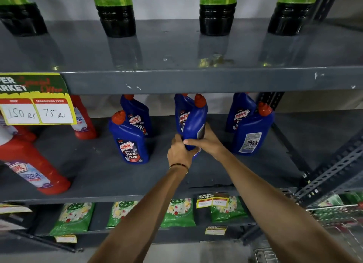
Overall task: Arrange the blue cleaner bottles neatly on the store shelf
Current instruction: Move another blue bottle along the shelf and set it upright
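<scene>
Gripping a blue cleaner bottle [193, 125] near its base, both hands meet at the middle of the grey metal shelf [98, 174]. Left hand [179, 154] wraps the lower left of the bottle, fingers curled closed on it; a thin bracelet [179, 166] sits at that wrist. Right hand [208, 140] clasps the bottle from the right, thumb across the near face. Held bottle stands roughly upright, red cap up, its back label turned right; whether its base touches the shelf I cannot tell. Just behind it, a second blue bottle [181, 113] shows its front label. To the left, a near blue bottle [128, 139] faces front, with another [137, 115] behind it. To the right, a blue bottle [252, 133] stands back label toward us, another [239, 111] just behind. Far left of the same shelf: red bottles [33, 164], one near, leaning. A yellow price tag [37, 105] hangs from the shelf edge above. Upper shelf carries green-and-black bottles [216, 13]. Lower shelf holds green pouches [74, 219].
</scene>
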